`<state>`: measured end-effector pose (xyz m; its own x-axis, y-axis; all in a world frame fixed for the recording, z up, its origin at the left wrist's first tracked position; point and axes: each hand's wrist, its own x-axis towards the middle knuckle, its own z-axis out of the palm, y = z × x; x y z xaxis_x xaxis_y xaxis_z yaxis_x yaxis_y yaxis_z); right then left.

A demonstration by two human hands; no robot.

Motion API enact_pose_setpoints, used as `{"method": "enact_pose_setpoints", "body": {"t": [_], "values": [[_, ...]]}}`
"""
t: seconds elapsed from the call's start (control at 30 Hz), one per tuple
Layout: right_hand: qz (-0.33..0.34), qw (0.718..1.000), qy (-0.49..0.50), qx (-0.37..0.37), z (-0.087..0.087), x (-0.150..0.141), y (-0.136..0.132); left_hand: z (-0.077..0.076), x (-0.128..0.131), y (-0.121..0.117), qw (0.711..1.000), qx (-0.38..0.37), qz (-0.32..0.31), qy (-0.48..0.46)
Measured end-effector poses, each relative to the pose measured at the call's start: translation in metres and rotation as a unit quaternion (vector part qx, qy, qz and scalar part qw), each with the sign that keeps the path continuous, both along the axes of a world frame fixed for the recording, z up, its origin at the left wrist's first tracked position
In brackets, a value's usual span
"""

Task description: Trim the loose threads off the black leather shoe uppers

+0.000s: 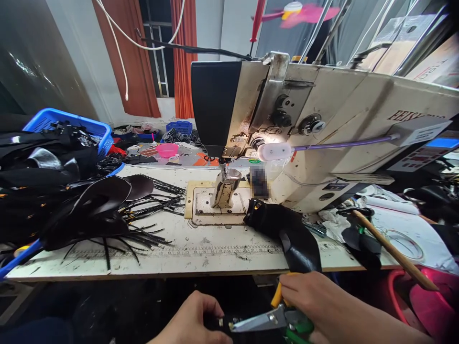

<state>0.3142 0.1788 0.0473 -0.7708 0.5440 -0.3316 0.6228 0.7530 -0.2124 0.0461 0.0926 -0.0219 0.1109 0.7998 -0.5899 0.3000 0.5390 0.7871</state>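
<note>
My right hand point(311, 298) is wrapped around a pair of scissors point(258, 321) with yellow and green handles, below the table's front edge. Its blades point left and look nearly closed, with the tips at a black piece of material point(225, 324). My left hand point(195, 320) pinches that piece between thumb and fingers; pale marks show on it, and the rest blends into the dark area below. Above my right hand, a black leather-like piece point(297, 234) lies on the table point(222, 258) and hangs over its edge.
An industrial sewing machine point(344, 110) with a lit lamp point(274, 151) stands over the table. Black pieces with thin straps point(96, 210) are piled left, near a blue basket point(107, 136). A wooden stick point(394, 251) juts over the right edge, above a pink bin point(396, 291).
</note>
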Motion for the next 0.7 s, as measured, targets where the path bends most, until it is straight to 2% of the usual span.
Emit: {"method": "enact_pose_setpoints", "body": {"t": [0.2,0.3,0.43,0.57,0.7], "values": [[0.023,0.997,-0.034,0.068,-0.022,0.004,-0.005,0.004,0.001,0.000,0.998,-0.024,0.025,0.043],[-0.027,0.998,-0.034,0.037,-0.029,0.006,-0.010,0.003,-0.001,0.002,0.999,-0.039,-0.008,0.033],[-0.088,0.996,0.009,0.004,-0.022,0.003,-0.013,0.012,0.001,0.006,0.996,-0.051,-0.030,0.070],[-0.062,0.995,0.064,0.038,-0.013,0.000,-0.019,0.022,0.007,0.006,0.993,-0.038,-0.017,0.106],[-0.055,0.994,0.070,0.057,-0.015,0.001,-0.025,0.024,0.009,0.005,0.993,-0.022,-0.026,0.116]]}}
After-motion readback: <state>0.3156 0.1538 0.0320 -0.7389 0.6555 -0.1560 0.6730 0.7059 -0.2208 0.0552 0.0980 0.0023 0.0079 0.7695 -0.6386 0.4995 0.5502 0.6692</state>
